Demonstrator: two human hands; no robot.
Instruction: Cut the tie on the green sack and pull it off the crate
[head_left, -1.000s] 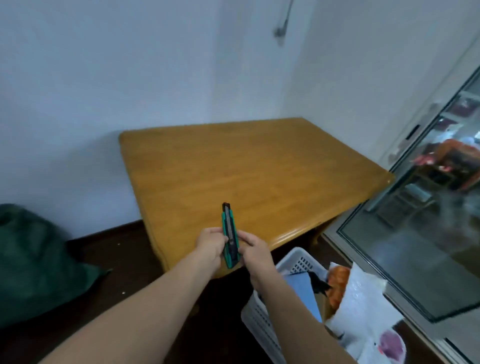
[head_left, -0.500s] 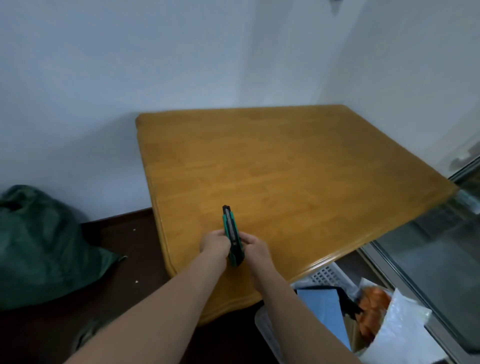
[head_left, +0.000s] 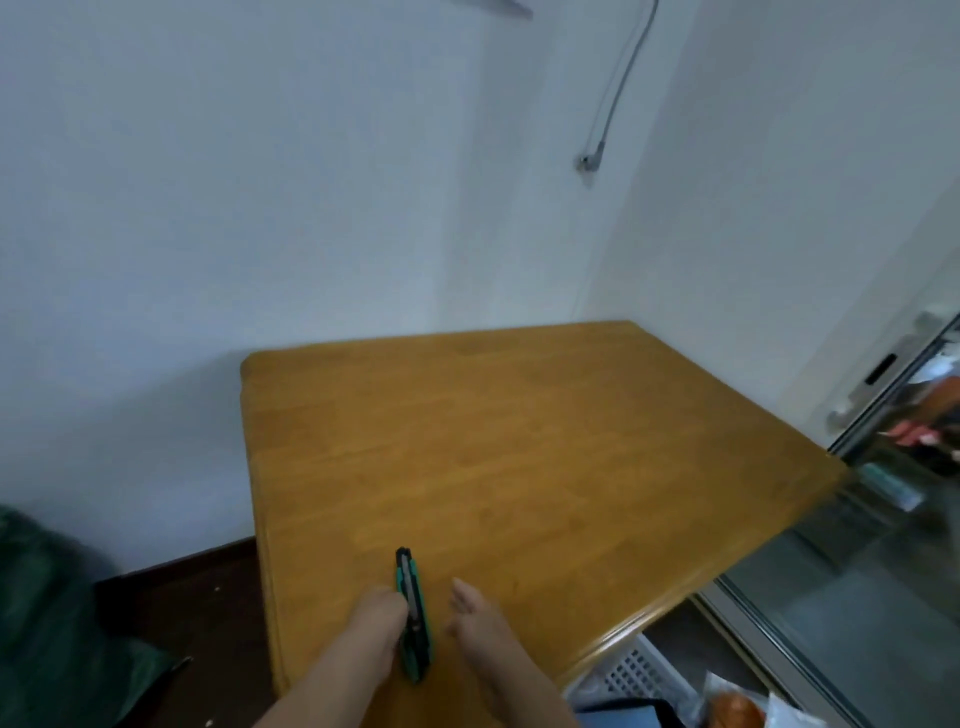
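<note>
A green and black utility knife (head_left: 414, 618) is held upright over the near part of the wooden table (head_left: 519, 441). My left hand (head_left: 376, 623) grips its handle from the left. My right hand (head_left: 475, 623) is beside the knife on the right, fingers apart, not touching it. The green sack (head_left: 47, 613) lies on the dark floor at the far left, partly cut off by the frame edge. No tie or crate shows.
A white perforated basket (head_left: 634, 670) with a blue item, an orange item and white plastic sits on the floor under the table's near right corner. A glass sliding door (head_left: 857, 597) runs along the right. White walls stand behind the table.
My right hand has let go of the knife and opened beside it; the left hand keeps hold. The view has tilted upward, so hands and table sit lower in frame.
</note>
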